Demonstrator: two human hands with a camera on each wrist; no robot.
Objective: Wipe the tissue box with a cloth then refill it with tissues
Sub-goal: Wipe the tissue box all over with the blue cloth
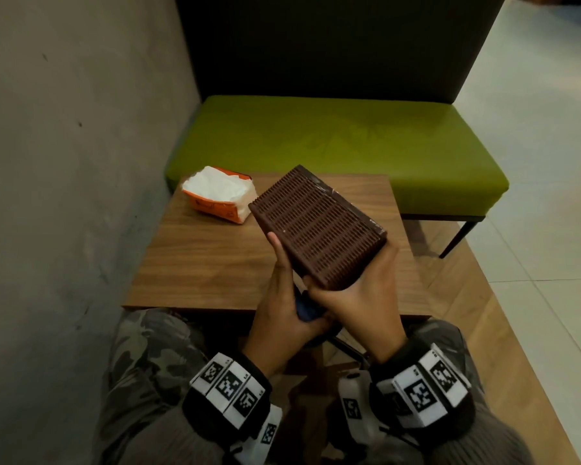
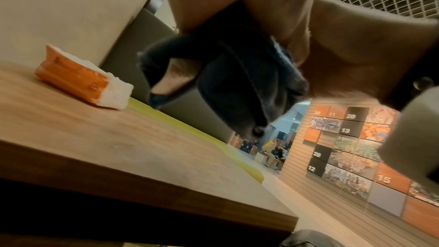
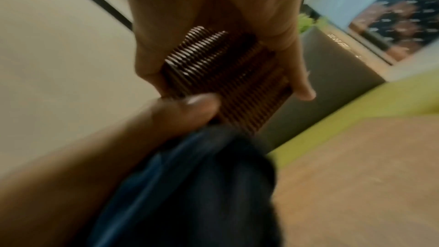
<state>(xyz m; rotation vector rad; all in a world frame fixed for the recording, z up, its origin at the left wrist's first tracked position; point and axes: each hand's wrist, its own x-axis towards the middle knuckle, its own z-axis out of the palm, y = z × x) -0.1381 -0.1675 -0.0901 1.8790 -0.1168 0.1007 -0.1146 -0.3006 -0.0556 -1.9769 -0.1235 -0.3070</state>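
Observation:
I hold a brown woven tissue box [image 1: 316, 226] tilted in the air over the wooden table [image 1: 208, 260], its ribbed underside facing me. My right hand [image 1: 363, 297] grips the box's near end, thumb on one side and fingers on the other, as the right wrist view shows on the tissue box [image 3: 225, 74]. My left hand [image 1: 279, 303] holds a bunched dark blue cloth [image 1: 304, 308] in its palm under the box's near corner, with one finger lying up along the left edge. The cloth [image 2: 237, 74] hangs from the left hand. An opened orange-and-white tissue pack [image 1: 220, 194] lies at the table's far left.
A grey wall [image 1: 64, 162] runs close along the table's left side. A green bench seat [image 1: 332, 135] with a dark backrest stands just behind the table. Pale floor tiles lie to the right. My knees are under the near edge.

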